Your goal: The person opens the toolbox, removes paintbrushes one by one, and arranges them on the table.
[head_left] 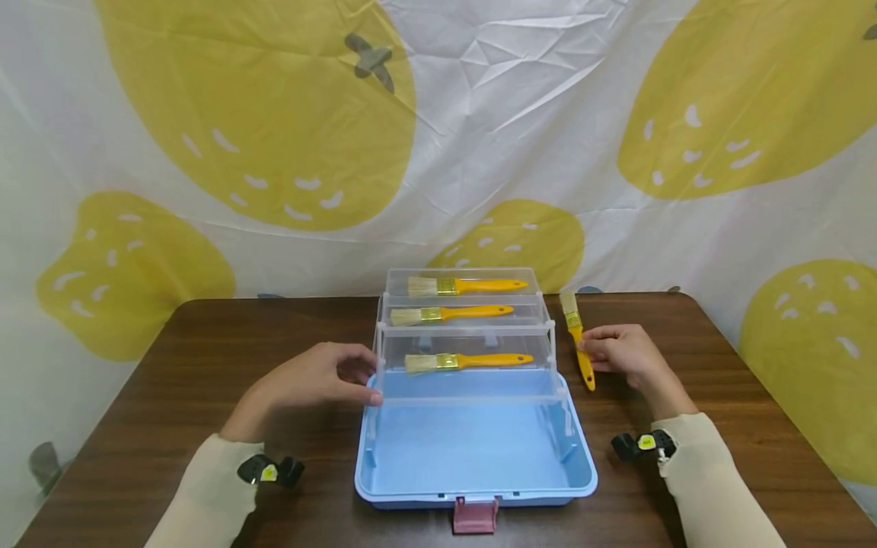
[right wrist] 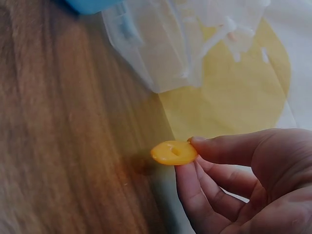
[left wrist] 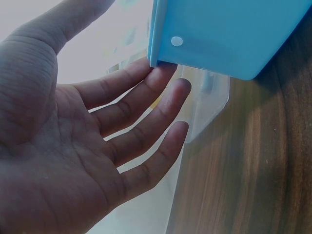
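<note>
My right hand [head_left: 626, 352] pinches a paintbrush [head_left: 585, 365] by its yellow handle, right of the box, bristles pointing away from me. The handle's end [right wrist: 175, 152] faces the right wrist camera. A light blue toolbox [head_left: 473, 457] stands open, its bottom bare. My left hand [head_left: 311, 377] is at the box's left side with fingers spread; in the left wrist view some fingertips touch the box's rim [left wrist: 155, 34]. Three similar brushes lie crosswise in the clear tiers behind: a top brush [head_left: 489, 286], a middle brush [head_left: 473, 313] and a lower brush [head_left: 493, 360].
The box stands on a dark wooden table [head_left: 294, 457]. A pink latch [head_left: 475, 516] hangs from its front edge. White cloth [head_left: 466, 152] with yellow fruit prints hangs behind the table. Each wrist carries a black strap camera.
</note>
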Available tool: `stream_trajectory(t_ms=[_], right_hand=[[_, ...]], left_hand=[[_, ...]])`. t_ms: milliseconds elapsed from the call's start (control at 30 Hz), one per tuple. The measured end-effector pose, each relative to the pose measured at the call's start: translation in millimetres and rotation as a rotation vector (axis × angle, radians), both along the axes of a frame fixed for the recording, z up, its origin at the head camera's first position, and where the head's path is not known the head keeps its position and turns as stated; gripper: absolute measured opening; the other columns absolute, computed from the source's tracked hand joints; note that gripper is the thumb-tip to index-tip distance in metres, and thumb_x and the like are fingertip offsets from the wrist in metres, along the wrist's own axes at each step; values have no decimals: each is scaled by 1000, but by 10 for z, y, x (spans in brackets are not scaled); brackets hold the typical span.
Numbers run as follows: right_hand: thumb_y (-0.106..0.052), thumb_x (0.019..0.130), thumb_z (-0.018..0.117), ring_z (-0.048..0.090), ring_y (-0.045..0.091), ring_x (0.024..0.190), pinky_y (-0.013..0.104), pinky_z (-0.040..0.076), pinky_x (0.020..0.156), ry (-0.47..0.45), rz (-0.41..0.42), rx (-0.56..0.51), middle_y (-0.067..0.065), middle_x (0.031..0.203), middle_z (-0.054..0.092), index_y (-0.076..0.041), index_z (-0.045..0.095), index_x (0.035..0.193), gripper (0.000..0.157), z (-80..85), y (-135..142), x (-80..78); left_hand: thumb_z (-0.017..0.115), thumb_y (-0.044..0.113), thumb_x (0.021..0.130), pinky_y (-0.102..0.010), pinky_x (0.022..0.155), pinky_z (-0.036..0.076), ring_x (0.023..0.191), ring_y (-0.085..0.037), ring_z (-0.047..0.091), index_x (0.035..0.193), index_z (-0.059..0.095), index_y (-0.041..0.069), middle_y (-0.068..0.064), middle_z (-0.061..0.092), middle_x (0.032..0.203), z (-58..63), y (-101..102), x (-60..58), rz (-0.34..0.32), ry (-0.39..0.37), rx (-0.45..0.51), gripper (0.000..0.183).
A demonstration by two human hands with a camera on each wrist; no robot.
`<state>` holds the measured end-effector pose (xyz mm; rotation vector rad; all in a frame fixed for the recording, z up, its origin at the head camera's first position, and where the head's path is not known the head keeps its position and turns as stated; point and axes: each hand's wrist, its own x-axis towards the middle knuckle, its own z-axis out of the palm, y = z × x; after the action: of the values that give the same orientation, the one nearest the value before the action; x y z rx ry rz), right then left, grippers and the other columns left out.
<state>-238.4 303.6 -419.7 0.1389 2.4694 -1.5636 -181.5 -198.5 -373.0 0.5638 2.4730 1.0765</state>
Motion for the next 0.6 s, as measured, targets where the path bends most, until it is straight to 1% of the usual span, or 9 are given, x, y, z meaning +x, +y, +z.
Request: stream_trajectory(t_ms=[267, 500, 600], right_hand=[[-6, 105, 71, 70, 13, 76, 29, 65, 71, 12, 4, 68, 11, 97, 75, 19, 69, 127, 33, -24, -33, 14], [-5, 105, 71, 71, 13, 76, 29, 65, 70, 27, -2, 98, 12, 96, 76, 19, 70, 124, 31, -54, -62, 10], [-5, 105, 71, 72, 13, 76, 30, 65, 70, 30, -2, 108, 14, 98, 76, 19, 70, 124, 30, -65, -71, 8]], left_hand=[[89, 46, 92, -51, 102, 58, 113, -22, 69, 134, 72, 10, -2, 74, 121, -2, -3, -4, 3, -3, 2, 58], [89, 46, 92, -51, 102, 58, 112, -22, 69, 133, 72, 10, -2, 74, 120, -7, -6, -7, 2, -4, 6, 58], [89, 46, 92, -51, 102, 58, 112, -22, 69, 133, 72, 10, -2, 74, 120, -7, -9, -6, 5, -4, 4, 58]])
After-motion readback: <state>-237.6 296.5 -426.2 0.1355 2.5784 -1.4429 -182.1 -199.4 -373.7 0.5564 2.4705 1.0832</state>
